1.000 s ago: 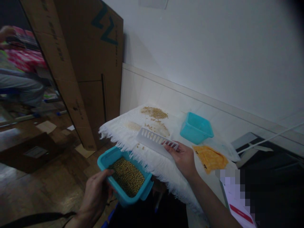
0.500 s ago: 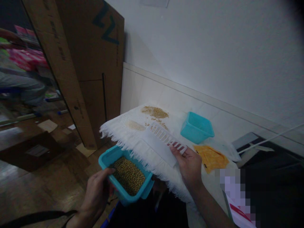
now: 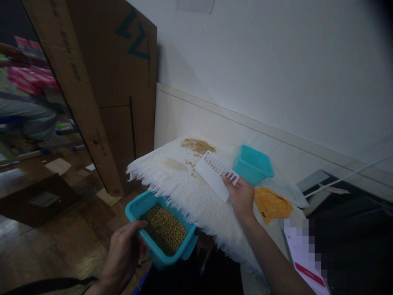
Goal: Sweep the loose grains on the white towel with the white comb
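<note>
My left hand (image 3: pixel 124 250) grips the near-left rim of a teal plastic bin (image 3: pixel 167 262), thumb over the edge. Soybeans (image 3: pixel 167 229) lie inside it, with darker small beans along the left. The bin is just below the fringed edge of a white cloth (image 3: pixel 184 192). My right hand (image 3: pixel 242 196) is closed on one end of a flat white slotted plastic scraper (image 3: pixel 211 180), held over the cloth. Past its far end sits a pile of soybeans (image 3: pixel 199 146), with loose beans scattered nearby. A pale heap of small grains (image 3: pixel 173 164) is to its left.
A second teal bin (image 3: pixel 253 164) stands at the back of the table beside a yellow cloth (image 3: pixel 273 205). A tall cardboard box (image 3: pixel 116 82) rises at left. A white wall (image 3: pixel 260 61) is behind. A person in grey trousers (image 3: pixel 27 112) sits far left.
My right hand has moved the scraper slightly away from me, toward the back of the cloth. My left hand still holds the bin in nearly the same place. The view has shifted a little.
</note>
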`<control>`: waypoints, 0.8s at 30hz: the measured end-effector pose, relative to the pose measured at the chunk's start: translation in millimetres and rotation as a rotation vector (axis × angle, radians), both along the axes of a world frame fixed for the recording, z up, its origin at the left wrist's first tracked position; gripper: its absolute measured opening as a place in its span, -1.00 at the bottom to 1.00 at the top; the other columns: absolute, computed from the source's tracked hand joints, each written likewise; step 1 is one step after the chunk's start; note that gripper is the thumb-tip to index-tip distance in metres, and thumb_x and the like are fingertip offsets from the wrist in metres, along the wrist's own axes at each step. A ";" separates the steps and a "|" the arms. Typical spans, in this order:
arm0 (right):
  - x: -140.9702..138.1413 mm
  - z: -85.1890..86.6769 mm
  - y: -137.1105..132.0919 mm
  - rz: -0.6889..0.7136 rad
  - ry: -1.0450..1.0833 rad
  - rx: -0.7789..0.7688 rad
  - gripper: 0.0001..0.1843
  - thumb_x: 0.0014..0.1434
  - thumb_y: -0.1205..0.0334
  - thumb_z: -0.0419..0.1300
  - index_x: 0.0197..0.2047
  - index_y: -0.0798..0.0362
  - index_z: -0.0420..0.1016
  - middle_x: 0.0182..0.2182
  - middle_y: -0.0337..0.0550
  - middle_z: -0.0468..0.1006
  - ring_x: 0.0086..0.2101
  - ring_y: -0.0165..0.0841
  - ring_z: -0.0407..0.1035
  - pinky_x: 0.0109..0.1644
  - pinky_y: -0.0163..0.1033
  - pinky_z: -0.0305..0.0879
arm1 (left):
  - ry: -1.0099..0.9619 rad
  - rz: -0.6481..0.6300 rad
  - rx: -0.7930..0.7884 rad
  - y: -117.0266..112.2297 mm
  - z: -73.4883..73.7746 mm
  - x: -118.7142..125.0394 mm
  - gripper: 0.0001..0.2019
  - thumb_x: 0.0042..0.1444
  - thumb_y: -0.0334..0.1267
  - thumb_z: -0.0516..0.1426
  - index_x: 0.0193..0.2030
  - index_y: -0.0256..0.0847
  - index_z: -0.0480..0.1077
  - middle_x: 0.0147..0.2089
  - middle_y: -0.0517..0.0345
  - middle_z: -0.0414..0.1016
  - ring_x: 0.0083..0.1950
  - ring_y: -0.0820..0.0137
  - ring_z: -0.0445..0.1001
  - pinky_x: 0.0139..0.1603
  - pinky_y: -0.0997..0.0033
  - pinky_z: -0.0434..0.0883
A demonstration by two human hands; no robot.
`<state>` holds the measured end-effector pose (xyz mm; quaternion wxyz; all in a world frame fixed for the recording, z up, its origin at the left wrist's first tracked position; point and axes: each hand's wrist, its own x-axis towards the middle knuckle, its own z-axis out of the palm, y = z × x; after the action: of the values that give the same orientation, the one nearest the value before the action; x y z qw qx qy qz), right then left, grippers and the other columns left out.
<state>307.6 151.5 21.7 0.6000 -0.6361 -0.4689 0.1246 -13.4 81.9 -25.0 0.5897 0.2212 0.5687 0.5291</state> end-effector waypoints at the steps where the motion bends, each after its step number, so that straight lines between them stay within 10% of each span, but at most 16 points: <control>1: -0.4 0.3 0.8 0.002 -0.011 -0.003 -0.35 0.10 -0.40 0.48 -0.18 0.08 0.83 -0.25 0.09 0.87 -0.23 0.02 0.77 -0.05 0.06 0.69 | -0.002 -0.003 0.006 0.1 -3.3 -1.5 -0.62 -0.28 0.04 0.41 -0.83 -0.08 0.43 -0.81 0.13 0.36 -0.78 0.44 0.21 -0.74 0.41 0.13; 24: -2.4 5.1 -8.3 0.120 0.201 -0.052 -0.36 -0.08 -0.32 0.66 -0.18 0.08 0.86 -0.24 0.07 0.88 -0.26 0.01 0.77 -0.11 0.07 0.72 | -0.038 -0.015 0.019 1.4 -10.3 -5.0 -0.61 -0.25 0.03 0.44 -0.81 -0.10 0.47 -0.78 0.09 0.40 -0.77 0.42 0.24 -0.74 0.41 0.16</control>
<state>305.2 143.3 26.7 0.6188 -0.6066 -0.4400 0.2356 -18.3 83.3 -35.2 0.6023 0.2210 0.5506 0.5340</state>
